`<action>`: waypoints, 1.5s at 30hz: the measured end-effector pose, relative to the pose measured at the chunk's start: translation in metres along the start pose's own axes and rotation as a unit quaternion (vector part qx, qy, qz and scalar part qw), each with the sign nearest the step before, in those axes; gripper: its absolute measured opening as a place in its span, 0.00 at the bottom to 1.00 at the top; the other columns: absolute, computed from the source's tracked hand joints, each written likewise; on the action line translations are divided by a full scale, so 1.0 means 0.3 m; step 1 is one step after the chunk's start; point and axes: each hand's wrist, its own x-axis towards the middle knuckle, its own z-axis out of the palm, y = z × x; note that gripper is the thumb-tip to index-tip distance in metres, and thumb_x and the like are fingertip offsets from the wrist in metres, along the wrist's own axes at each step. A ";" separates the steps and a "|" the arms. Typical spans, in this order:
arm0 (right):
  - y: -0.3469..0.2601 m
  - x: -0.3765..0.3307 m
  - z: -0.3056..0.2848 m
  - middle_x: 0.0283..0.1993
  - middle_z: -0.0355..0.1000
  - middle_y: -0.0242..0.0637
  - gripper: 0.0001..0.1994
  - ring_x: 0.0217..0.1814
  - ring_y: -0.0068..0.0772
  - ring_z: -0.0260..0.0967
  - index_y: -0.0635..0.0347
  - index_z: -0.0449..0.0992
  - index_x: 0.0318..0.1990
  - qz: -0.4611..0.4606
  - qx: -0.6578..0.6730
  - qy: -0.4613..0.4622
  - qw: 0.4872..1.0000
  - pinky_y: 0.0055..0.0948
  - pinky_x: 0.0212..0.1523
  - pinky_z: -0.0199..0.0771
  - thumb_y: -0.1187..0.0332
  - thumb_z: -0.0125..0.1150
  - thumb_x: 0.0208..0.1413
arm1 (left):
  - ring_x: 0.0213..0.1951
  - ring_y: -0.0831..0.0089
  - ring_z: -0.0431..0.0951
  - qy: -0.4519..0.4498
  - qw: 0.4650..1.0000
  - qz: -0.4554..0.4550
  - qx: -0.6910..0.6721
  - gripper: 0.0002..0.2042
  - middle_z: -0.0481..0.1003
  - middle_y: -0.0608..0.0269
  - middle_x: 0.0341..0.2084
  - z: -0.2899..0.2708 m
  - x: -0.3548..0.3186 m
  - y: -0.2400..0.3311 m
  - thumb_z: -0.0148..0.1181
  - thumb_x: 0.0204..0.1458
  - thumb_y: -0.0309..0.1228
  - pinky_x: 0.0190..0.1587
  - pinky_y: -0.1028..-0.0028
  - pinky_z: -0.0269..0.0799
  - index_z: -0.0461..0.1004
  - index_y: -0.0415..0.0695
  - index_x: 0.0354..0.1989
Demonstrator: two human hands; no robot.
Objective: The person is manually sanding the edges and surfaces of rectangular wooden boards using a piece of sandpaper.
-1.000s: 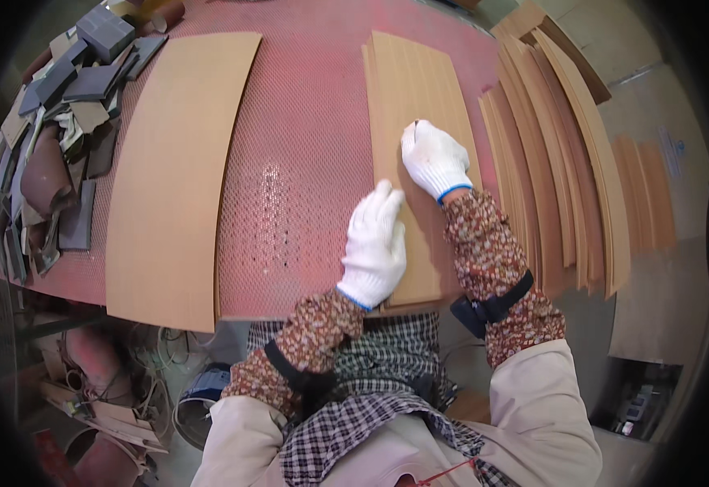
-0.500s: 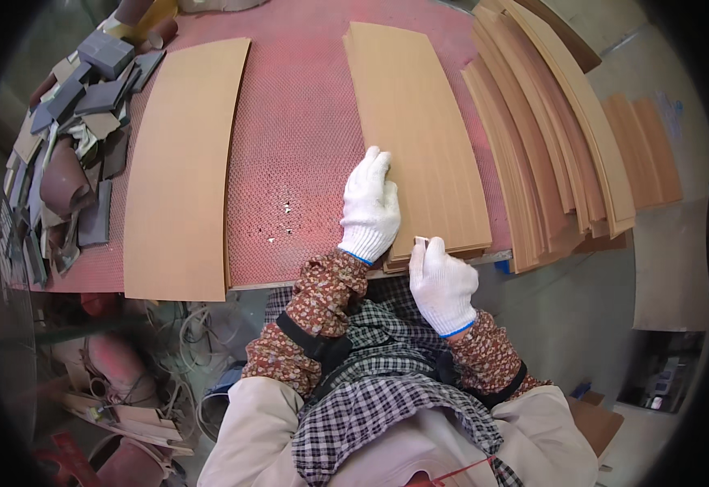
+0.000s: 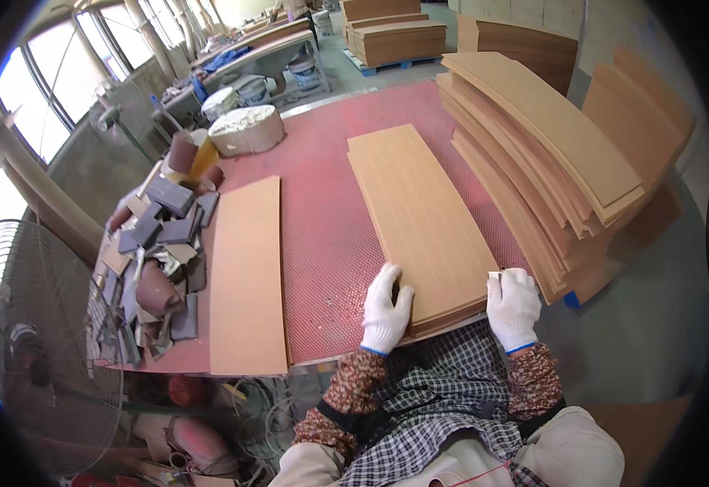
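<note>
A short stack of long, light-brown wood-grain panels (image 3: 423, 219) lies in front of me on a red, mesh-patterned table (image 3: 330, 243). At the stack's left edge, near its front corner, rests my left hand (image 3: 387, 312), in a white knit glove, thumb apart from the fingers and nothing in it. My right hand (image 3: 514, 304), gloved alike, is closed at the stack's right front corner. Between its thumb and fingers a small pale piece (image 3: 494, 275) pokes out; its kind is too small to tell. The glove hides the rest of it.
Another light-brown panel stack (image 3: 247, 284) lies on the left. Beside it are heaped dark blocks and abrasive-paper pieces (image 3: 159, 243). Tall panel stacks (image 3: 525, 154) stand at right. A caged fan (image 3: 42, 349) is at lower left, a wrapped white bundle (image 3: 247, 130) at the back.
My view has tilted up, bringing in the room beyond the table. My right hand has moved from the stack's front edge to its right corner; my left stays at the left edge, nearer the front.
</note>
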 end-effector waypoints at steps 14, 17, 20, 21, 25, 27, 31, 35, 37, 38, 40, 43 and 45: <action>-0.020 -0.031 -0.088 0.39 0.76 0.46 0.13 0.40 0.55 0.77 0.54 0.83 0.41 0.059 0.162 -0.070 0.982 0.53 0.43 0.78 0.56 0.60 0.67 | 0.34 0.75 0.79 0.001 0.973 -0.230 0.021 0.28 0.78 0.61 0.34 -0.076 -0.087 0.144 0.67 0.62 0.34 0.37 0.72 0.79 0.69 0.39 0.69; -0.011 -0.066 -0.100 0.38 0.79 0.45 0.13 0.39 0.55 0.79 0.53 0.84 0.42 0.062 0.185 -0.127 0.972 0.51 0.43 0.79 0.55 0.60 0.68 | 0.50 0.69 0.82 0.011 0.922 -0.364 -0.133 0.26 0.83 0.52 0.47 -0.124 -0.043 0.241 0.62 0.65 0.32 0.53 0.71 0.79 0.69 0.32 0.68; -0.075 -0.057 -0.125 0.42 0.79 0.47 0.13 0.42 0.57 0.79 0.56 0.84 0.43 0.032 0.231 -0.151 0.961 0.50 0.45 0.79 0.56 0.60 0.68 | 0.55 0.68 0.81 0.036 0.915 -0.328 -0.233 0.21 0.82 0.51 0.51 -0.200 -0.064 0.165 0.56 0.69 0.29 0.59 0.71 0.75 0.70 0.26 0.65; -0.090 -0.053 -0.130 0.44 0.79 0.49 0.14 0.44 0.57 0.79 0.58 0.83 0.44 0.041 0.252 -0.156 0.954 0.50 0.46 0.79 0.57 0.61 0.68 | 0.55 0.68 0.80 0.029 0.926 -0.316 -0.206 0.21 0.82 0.51 0.52 -0.223 -0.075 0.176 0.55 0.70 0.31 0.60 0.70 0.74 0.72 0.27 0.64; -0.181 -0.057 -0.109 0.46 0.78 0.50 0.14 0.43 0.50 0.79 0.66 0.81 0.46 0.024 0.377 -0.173 0.910 0.44 0.47 0.78 0.62 0.58 0.71 | 0.39 0.75 0.77 0.067 0.917 -0.344 -0.191 0.20 0.82 0.58 0.44 -0.343 -0.108 0.206 0.54 0.72 0.35 0.43 0.75 0.71 0.76 0.31 0.61; -0.249 -0.048 -0.146 0.45 0.77 0.48 0.16 0.39 0.39 0.78 0.69 0.79 0.47 0.009 0.410 -0.191 0.892 0.37 0.46 0.78 0.62 0.55 0.75 | 0.23 0.82 0.73 0.140 0.940 -0.263 -0.168 0.19 0.82 0.64 0.36 -0.393 -0.155 0.156 0.55 0.71 0.36 0.24 0.78 0.69 0.77 0.34 0.59; -0.285 -0.076 -0.126 0.58 0.78 0.51 0.19 0.58 0.39 0.77 0.76 0.75 0.58 0.013 0.449 -0.231 0.863 0.35 0.61 0.75 0.64 0.54 0.76 | 0.46 0.77 0.79 0.135 0.950 -0.267 -0.093 0.18 0.82 0.59 0.42 -0.536 -0.168 0.220 0.54 0.72 0.37 0.51 0.75 0.75 0.78 0.35 0.58; -0.410 -0.101 -0.102 0.61 0.76 0.55 0.20 0.63 0.43 0.75 0.77 0.72 0.64 -0.058 0.478 -0.263 0.836 0.37 0.65 0.73 0.65 0.55 0.75 | 0.48 0.69 0.81 0.167 0.929 -0.319 -0.087 0.19 0.83 0.53 0.44 -0.701 -0.203 0.259 0.55 0.72 0.38 0.54 0.71 0.76 0.78 0.33 0.57; -0.494 -0.127 -0.112 0.57 0.78 0.53 0.21 0.59 0.41 0.77 0.76 0.71 0.64 -0.086 0.505 -0.275 0.814 0.37 0.62 0.76 0.66 0.55 0.75 | 0.46 0.62 0.84 0.191 0.938 -0.282 -0.064 0.19 0.84 0.46 0.43 -0.777 -0.263 0.195 0.56 0.71 0.37 0.52 0.68 0.79 0.77 0.33 0.57; -0.564 -0.124 -0.144 0.55 0.79 0.51 0.20 0.56 0.40 0.78 0.74 0.71 0.64 -0.085 0.496 -0.301 0.810 0.36 0.59 0.77 0.65 0.57 0.74 | 0.48 0.61 0.84 0.203 0.941 -0.270 -0.033 0.18 0.84 0.46 0.43 -0.830 -0.268 0.214 0.57 0.69 0.36 0.54 0.68 0.79 0.78 0.32 0.56; -0.624 -0.126 -0.082 0.60 0.76 0.56 0.17 0.58 0.48 0.78 0.73 0.77 0.54 -0.153 0.513 -0.301 0.789 0.41 0.60 0.76 0.63 0.58 0.74 | 0.54 0.62 0.82 0.190 0.962 -0.148 0.129 0.16 0.84 0.46 0.48 -0.912 -0.323 0.089 0.57 0.68 0.32 0.58 0.70 0.76 0.80 0.29 0.53; -0.754 -0.164 -0.017 0.60 0.74 0.56 0.15 0.58 0.55 0.76 0.70 0.80 0.47 -0.200 0.550 -0.348 0.732 0.45 0.60 0.75 0.63 0.57 0.73 | 0.50 0.63 0.84 0.268 0.921 -0.268 0.087 0.18 0.85 0.51 0.46 -0.996 -0.386 0.012 0.59 0.68 0.37 0.58 0.67 0.76 0.80 0.32 0.54; -0.790 -0.177 0.056 0.60 0.74 0.54 0.16 0.59 0.56 0.75 0.66 0.80 0.47 -0.217 0.521 -0.380 0.732 0.47 0.59 0.76 0.60 0.56 0.73 | 0.55 0.51 0.81 0.193 0.866 -0.335 0.317 0.17 0.82 0.45 0.51 -0.997 -0.358 0.010 0.63 0.63 0.39 0.59 0.60 0.75 0.82 0.40 0.53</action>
